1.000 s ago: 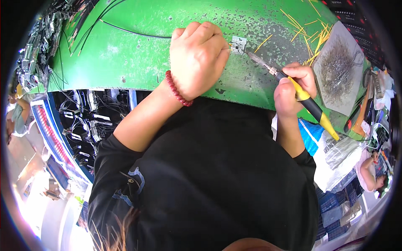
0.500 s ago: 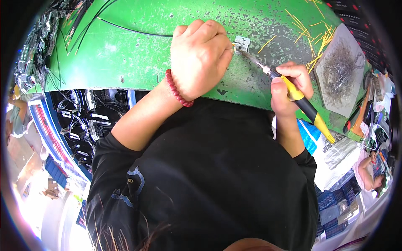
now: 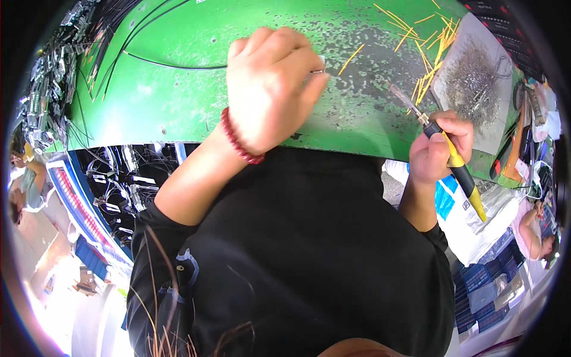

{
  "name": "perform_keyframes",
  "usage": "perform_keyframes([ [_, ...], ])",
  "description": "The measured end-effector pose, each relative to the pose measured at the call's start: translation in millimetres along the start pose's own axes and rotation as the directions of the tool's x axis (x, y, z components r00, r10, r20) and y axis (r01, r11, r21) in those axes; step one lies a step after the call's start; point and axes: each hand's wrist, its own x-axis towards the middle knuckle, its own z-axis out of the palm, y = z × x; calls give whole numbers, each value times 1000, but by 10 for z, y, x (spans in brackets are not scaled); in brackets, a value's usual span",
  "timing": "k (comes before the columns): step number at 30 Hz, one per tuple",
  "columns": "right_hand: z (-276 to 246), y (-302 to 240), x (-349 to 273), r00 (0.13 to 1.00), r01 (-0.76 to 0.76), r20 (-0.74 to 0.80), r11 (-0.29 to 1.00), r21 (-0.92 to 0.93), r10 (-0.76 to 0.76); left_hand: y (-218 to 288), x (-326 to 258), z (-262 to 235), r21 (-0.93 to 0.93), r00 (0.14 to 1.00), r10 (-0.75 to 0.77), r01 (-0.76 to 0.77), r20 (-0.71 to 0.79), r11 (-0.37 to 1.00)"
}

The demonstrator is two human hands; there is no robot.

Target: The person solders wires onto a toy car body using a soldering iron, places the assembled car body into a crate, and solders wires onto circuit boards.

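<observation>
While the left hand [image 3: 267, 83] curls closed over a small metal part [image 3: 319, 64] on the green bench [image 3: 166, 89], the right hand [image 3: 439, 149] grips the soldering iron [image 3: 453, 159] by its stiff, light handle — looks safest there, away from the tip.

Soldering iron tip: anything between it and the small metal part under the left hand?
Nothing visible. Between the yellow-and-black soldering iron in the right hand and the small metal part at the left hand fingertips lies only bare, speckled green bench top; the loose yellow wire pieces lie beside that stretch.

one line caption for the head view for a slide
Left hand pressed on green worktop, right hand gripping a yellow-handled soldering iron.
</observation>
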Motion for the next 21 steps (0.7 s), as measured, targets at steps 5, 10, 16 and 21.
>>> perform_keyframes([
  [5, -127, 99, 69, 988, 37, -150, 999, -23, -40, 203, 303, 271, 121, 985, -1, -21, 173, 992],
  [10, -248, 153, 7, 980, 48, -190, 998, -29, -53, 211, 304, 388, 162, 975, 43, -80, 217, 983],
  [16, -189, 166, 41, 983, 40, -179, 999, -29, -44, 163, 304, 356, 116, 976, 114, -137, 185, 984],
  [21, -168, 174, 45, 991, 9, -134, 1000, 7, -8, 205, 317, 325, 115, 973, 87, -113, 212, 987],
])
